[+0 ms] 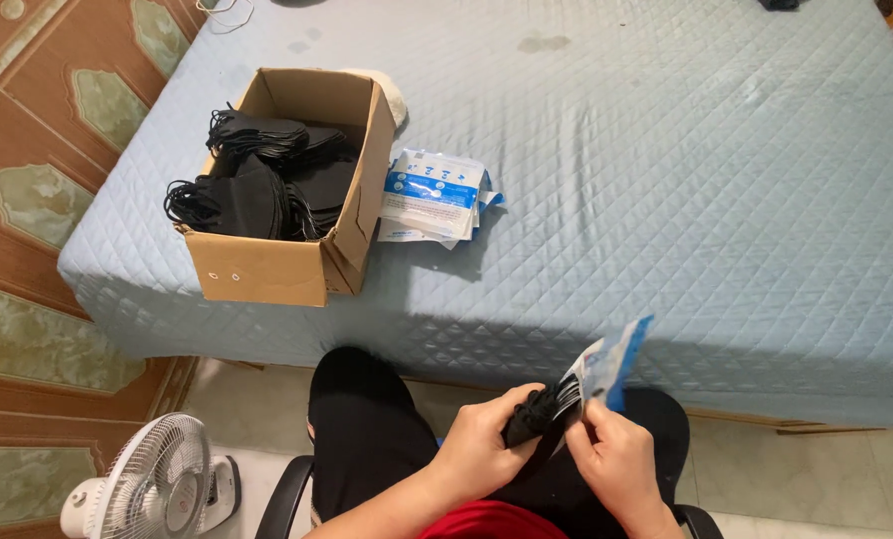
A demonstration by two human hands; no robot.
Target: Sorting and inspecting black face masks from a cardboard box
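Pinching at the bottom centre of the frame, your left hand (481, 439) closes its fingers around a folded stack of black face masks (534, 414), while your right hand (616, 454) grips the mouth of a clear-and-blue plastic pouch (606, 369) touching the stack. How far the masks sit inside is hidden. At upper left, a cardboard box (267, 269) holds more black masks on the quilted blue bed (716, 180), just beside empty pouches (434, 195).

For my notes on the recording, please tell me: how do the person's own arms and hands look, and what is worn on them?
Both hands, left hand and right hand, are bare: no gloves, rings or watch visible. Forearms are uncovered as far as the frame shows; no sleeves appear.
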